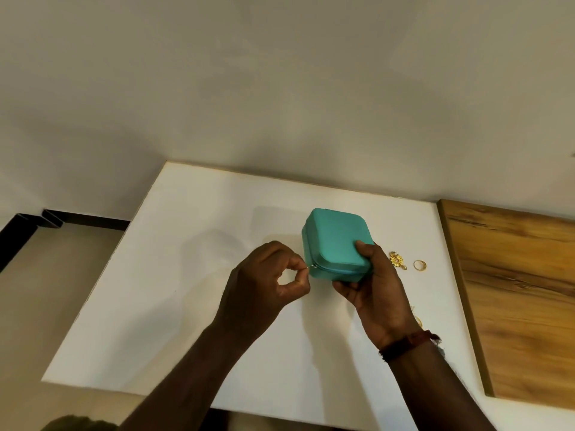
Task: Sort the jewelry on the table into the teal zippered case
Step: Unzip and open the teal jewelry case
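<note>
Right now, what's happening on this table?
A person's right hand steadies the closed teal case on the white table, while the left hand pinches its zipper pull at the near left corner. A gold flower pendant and gold ring lie to the right, not yet packed.

Wooden board (522, 290) beside white tabletop (186, 290)

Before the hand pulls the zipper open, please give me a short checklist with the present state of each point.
1. Left hand pinches the small metal zipper pull: ok.
2. Right hand steadies the square teal zippered case: ok.
3. Case closed: ok.
4. Gold flower-shaped pendant and plain gold ring lie clear of the case on the white table: ok.
5. All jewelry visible: cannot tell, the right wrist hides some.
</note>
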